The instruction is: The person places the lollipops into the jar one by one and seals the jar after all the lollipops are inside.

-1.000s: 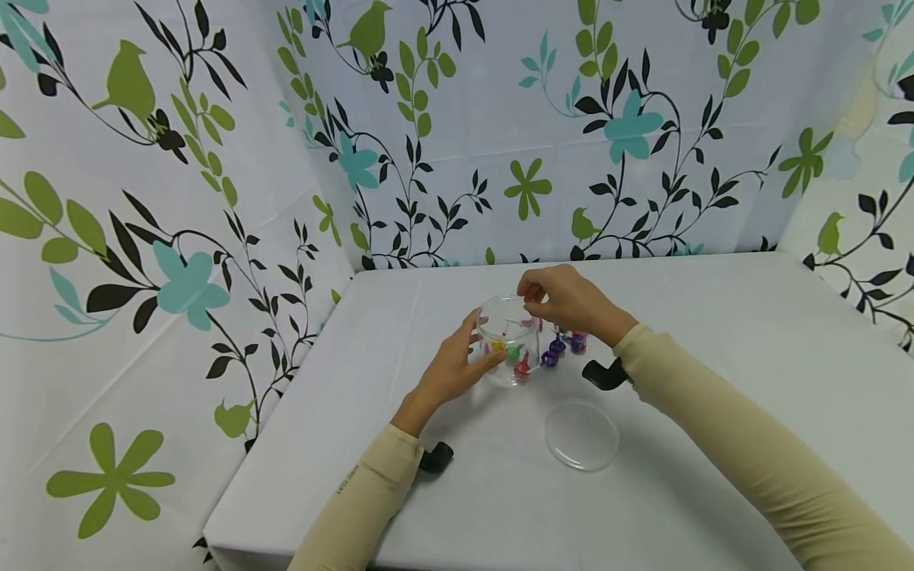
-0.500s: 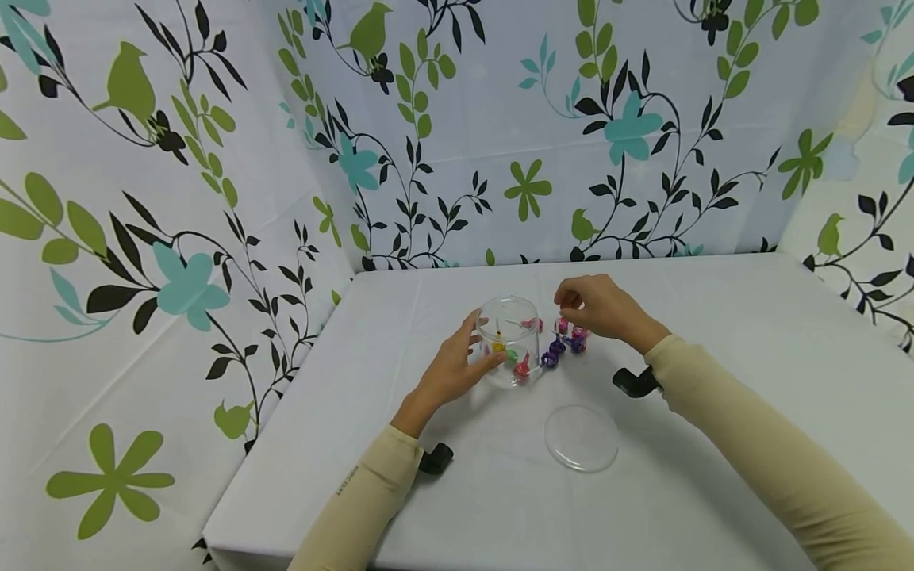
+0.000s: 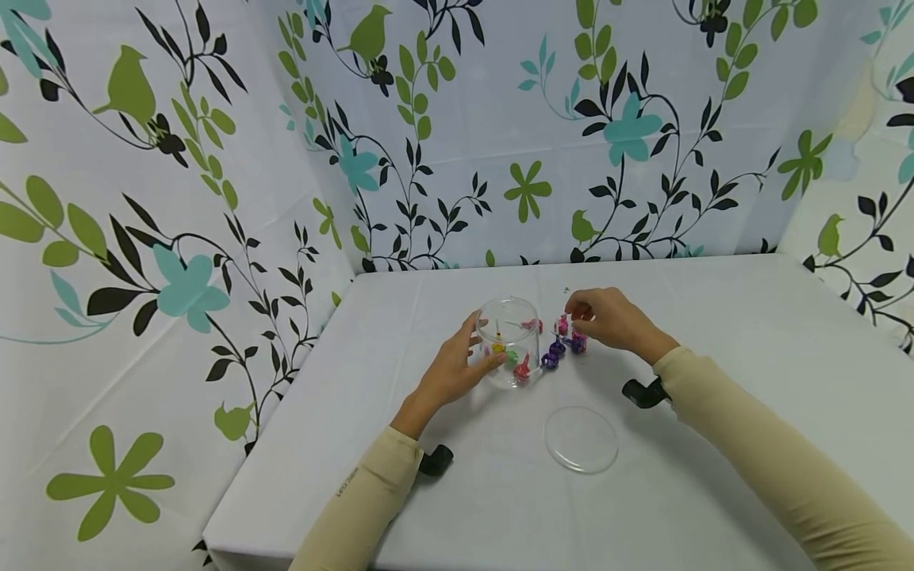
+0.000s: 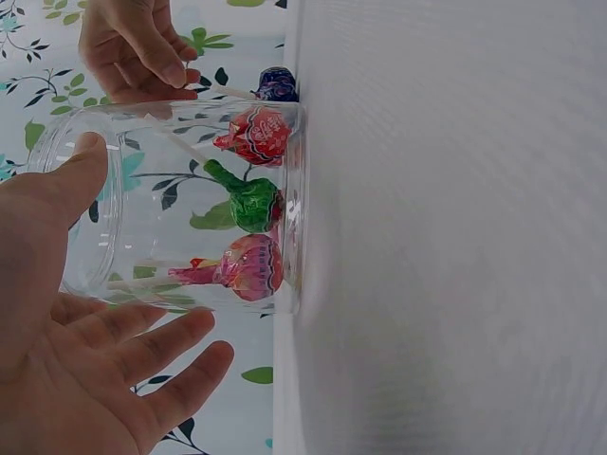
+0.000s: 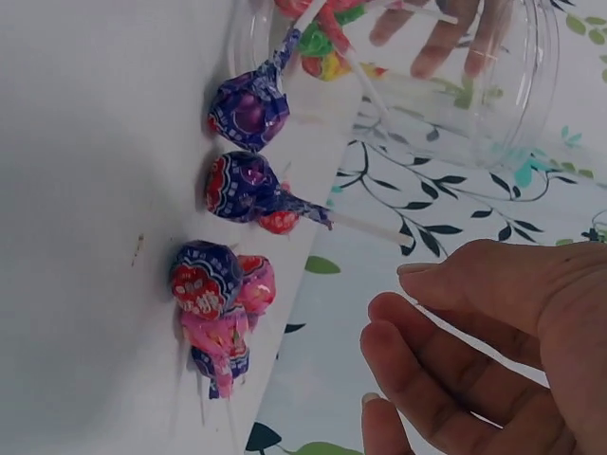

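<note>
Clear round lid [image 3: 581,440] — white table [image 3: 714,333], floral backdrop [image 3: 464,119]

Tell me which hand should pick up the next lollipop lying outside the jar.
Right, probably. The right hand hovers open just above the loose lollipops on the table, while the left hand rests against the clear jar, steadying it.
</note>
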`<state>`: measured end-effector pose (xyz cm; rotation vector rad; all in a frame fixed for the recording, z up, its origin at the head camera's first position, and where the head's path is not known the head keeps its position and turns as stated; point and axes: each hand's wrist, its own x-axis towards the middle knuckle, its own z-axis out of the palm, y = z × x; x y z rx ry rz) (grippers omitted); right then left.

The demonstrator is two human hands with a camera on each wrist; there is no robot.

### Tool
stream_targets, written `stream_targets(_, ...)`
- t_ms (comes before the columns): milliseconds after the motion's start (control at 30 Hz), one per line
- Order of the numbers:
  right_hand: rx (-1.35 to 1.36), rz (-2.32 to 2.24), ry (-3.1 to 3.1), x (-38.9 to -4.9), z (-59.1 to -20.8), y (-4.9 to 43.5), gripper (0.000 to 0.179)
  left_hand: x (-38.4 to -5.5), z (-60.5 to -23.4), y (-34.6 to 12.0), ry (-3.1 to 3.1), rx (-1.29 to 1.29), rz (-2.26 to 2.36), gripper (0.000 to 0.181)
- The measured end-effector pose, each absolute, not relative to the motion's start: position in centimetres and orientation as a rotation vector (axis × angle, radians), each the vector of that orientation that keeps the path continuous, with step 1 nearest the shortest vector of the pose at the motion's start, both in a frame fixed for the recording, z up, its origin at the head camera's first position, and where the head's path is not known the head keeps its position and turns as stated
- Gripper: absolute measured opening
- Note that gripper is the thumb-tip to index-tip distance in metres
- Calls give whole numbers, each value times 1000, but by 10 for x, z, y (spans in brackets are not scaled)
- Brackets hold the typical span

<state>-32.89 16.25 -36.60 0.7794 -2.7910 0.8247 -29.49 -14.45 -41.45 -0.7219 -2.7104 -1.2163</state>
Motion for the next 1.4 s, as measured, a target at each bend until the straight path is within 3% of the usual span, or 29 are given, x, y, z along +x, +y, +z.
stream_targets(200, 906, 799, -2796, -327, -369, 151, 26, -295, -416, -144, -2707, -721, -1215, 93)
stream_targets(533, 870, 641, -2874, -326, -376, 149, 15, -294, -415, -145, -2707, -729, -1211, 93)
stream_targets(867, 888, 501, -2885, -329, -384, 144, 34, -294, -416, -145, -2701, -733, -1219, 92)
stream_targets(1400, 822, 424, -2997, -330, -394, 143, 20, -293, -414, -146, -2713, -720, -1220, 92)
